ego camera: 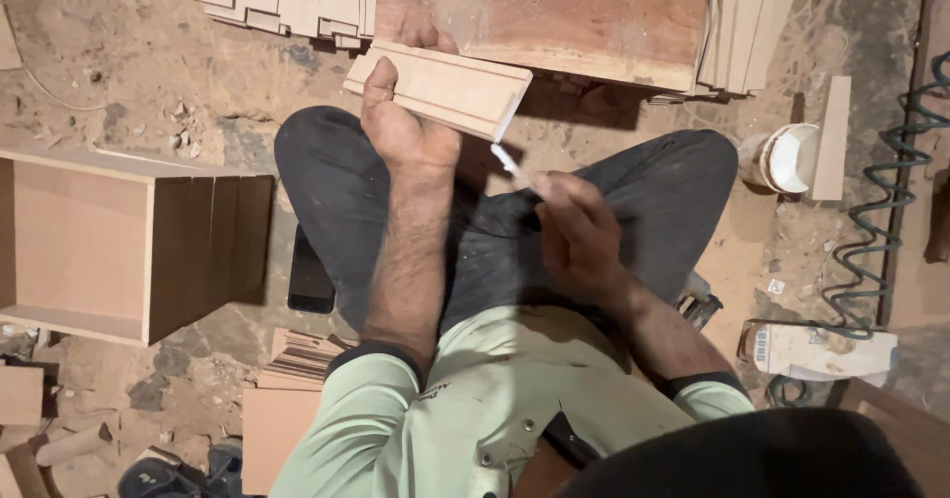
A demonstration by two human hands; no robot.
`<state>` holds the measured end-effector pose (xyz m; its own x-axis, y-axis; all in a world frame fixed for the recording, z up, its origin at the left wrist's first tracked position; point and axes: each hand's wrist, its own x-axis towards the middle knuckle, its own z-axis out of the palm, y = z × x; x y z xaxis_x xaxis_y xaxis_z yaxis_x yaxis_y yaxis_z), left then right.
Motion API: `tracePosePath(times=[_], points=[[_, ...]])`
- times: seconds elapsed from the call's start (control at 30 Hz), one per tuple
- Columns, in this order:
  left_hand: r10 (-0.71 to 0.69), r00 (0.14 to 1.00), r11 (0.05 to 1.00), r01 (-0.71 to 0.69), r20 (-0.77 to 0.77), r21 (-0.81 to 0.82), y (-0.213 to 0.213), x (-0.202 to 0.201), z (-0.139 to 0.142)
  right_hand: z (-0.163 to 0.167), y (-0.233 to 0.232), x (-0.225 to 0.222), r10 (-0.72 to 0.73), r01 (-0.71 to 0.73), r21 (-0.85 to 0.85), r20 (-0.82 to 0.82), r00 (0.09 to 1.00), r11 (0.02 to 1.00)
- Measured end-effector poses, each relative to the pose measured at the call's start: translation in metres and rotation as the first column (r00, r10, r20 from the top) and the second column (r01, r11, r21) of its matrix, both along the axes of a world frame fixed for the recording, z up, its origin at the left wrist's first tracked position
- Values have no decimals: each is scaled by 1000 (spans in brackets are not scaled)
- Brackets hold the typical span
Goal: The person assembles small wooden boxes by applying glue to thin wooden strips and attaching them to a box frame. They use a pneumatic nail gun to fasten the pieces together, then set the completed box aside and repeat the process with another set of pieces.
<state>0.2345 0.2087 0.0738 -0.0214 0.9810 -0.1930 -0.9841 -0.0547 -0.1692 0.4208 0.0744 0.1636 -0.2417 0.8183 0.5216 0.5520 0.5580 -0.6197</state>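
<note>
Dusty workshop floor (119,52) lies beneath you while your left hand (401,127) grips the wooden strip (440,87) tilted, its end facing your right hand (579,231), which pinches a white stick (507,158) against it.

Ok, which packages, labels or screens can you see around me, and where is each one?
Carton: lying on the floor at lower right, long white box with a printed end, dusty.
Phone: flat on the floor by the left thigh, dark rectangle, screen off.
Tub: white round container, upper right.
</note>
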Motion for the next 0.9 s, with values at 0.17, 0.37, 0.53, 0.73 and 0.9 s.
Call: tracePosePath(times=[0.17,0.37,0.53,0.73,0.9], points=[[-24,1000,996,23,-9,-88,1,5,-5,-6,8,6,-66,65,23,49,997,998],[-24,1000,996,23,-8,-83,0,8,-8,-13,-2,5,29,-26,113,-24,999,993],[-83,996,973,75,-30,-218,-6,18,-1,-23,-1,16,-105,102,81,29,994,991],[-168,986,980,167,-1,-112,-16,28,12,-25,-3,33,-57,54,254,6,998,966],[-297,938,955,294,-179,-46,-33,48,31,-38,18,82,-490,473,195,51,870,859]])
